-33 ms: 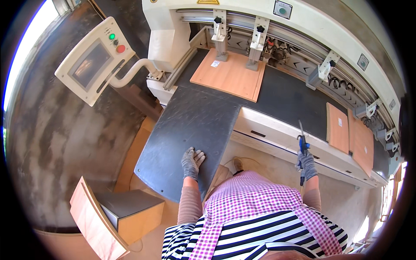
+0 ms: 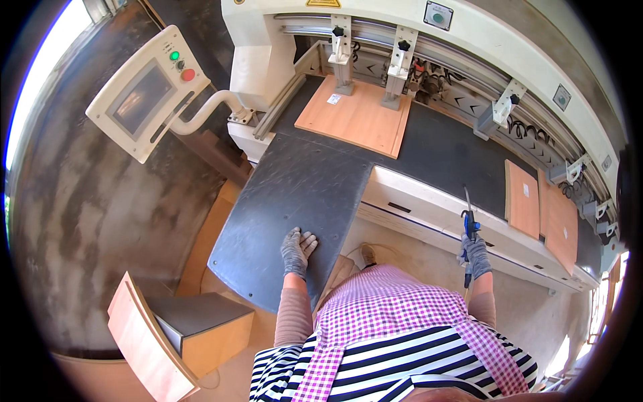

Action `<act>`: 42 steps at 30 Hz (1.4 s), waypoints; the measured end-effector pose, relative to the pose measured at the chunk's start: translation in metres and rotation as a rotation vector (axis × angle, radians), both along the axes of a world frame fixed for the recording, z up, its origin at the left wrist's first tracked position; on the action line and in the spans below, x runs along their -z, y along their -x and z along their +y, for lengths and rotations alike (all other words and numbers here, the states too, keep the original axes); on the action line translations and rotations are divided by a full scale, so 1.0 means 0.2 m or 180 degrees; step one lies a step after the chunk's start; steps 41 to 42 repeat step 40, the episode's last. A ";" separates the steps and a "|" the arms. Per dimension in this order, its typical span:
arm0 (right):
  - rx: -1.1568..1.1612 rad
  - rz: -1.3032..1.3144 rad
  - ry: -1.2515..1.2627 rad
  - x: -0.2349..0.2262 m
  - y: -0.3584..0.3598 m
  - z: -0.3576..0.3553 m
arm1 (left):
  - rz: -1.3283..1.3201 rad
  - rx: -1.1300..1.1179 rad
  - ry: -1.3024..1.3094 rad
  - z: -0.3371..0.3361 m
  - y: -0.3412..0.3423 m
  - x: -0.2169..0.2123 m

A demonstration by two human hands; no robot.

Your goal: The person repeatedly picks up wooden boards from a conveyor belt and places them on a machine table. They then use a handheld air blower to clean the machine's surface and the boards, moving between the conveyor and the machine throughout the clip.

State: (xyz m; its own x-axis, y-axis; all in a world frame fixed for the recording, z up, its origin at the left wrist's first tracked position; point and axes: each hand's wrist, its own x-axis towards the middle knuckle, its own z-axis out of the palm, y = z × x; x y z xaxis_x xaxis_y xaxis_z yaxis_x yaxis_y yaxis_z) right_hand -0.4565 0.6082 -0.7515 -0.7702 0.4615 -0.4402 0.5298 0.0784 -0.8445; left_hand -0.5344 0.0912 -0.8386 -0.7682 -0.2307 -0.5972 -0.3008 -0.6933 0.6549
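Observation:
My left hand (image 2: pixel 297 252), in a grey glove, lies on the dark worktop (image 2: pixel 288 184) with its fingers stretched out and nothing in them. My right hand (image 2: pixel 476 256), gloved too, is closed around an air blow gun (image 2: pixel 471 226), blue and black with a thin nozzle pointing away from me. The gun is held in front of the machine's white side, and a hose leaves its lower end. Beyond my hands, a wood-coloured panel (image 2: pixel 355 120) with a small white label lies under two clamps (image 2: pixel 341 63) of the machine.
Two more panels (image 2: pixel 522 199) lie at the far right of the bed. At the left a control console (image 2: pixel 144 94) with a screen and buttons hangs on a curved arm. Below it, boards (image 2: pixel 147 342) lean by a dark-topped block (image 2: pixel 201 318). The white machine beam (image 2: pixel 495 50) crosses the top.

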 end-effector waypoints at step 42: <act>-0.0437 -0.0814 -0.0560 0.12 0.21 -0.16 | -0.0075 -0.0044 -0.0082 0.00 -0.02 -0.04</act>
